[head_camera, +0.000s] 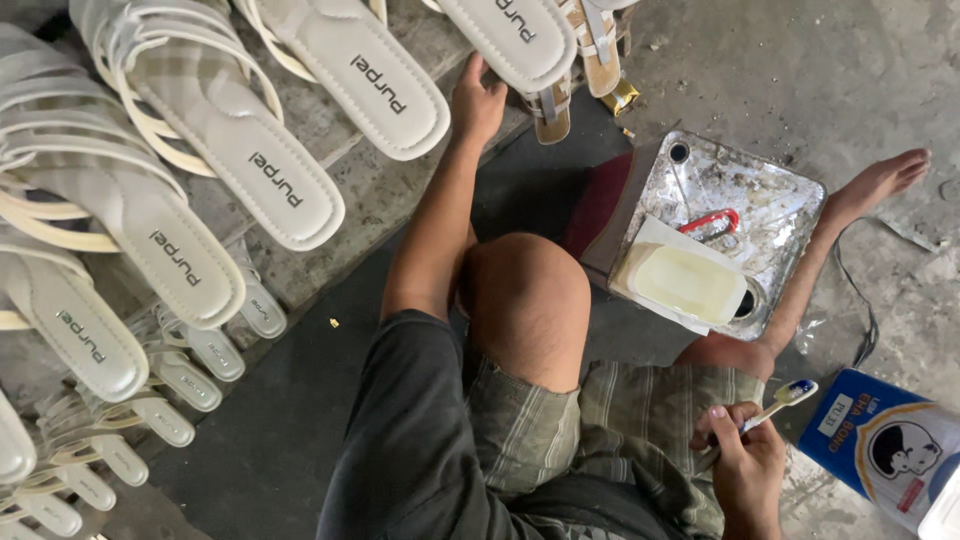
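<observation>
My left hand (477, 100) reaches up to the row of white strappy sandals and grips the edge of one sandal (520, 40) near its heel. My right hand (745, 460) rests by my lap and holds a toothbrush (785, 400) with blue and white bristles pointing up right. A metal tin (770, 190) stands in front of my knee with a pale yellow slab of glue (685, 283) lying on paper across it. I sit on the floor with one knee raised and the other leg stretched out.
Several white sandals (230, 150) lean in rows on a concrete ledge at the left and top. A blue can (885, 450) stands at the lower right. A red clip (710, 222) lies on the tin. A black cable (860, 300) runs beside my leg.
</observation>
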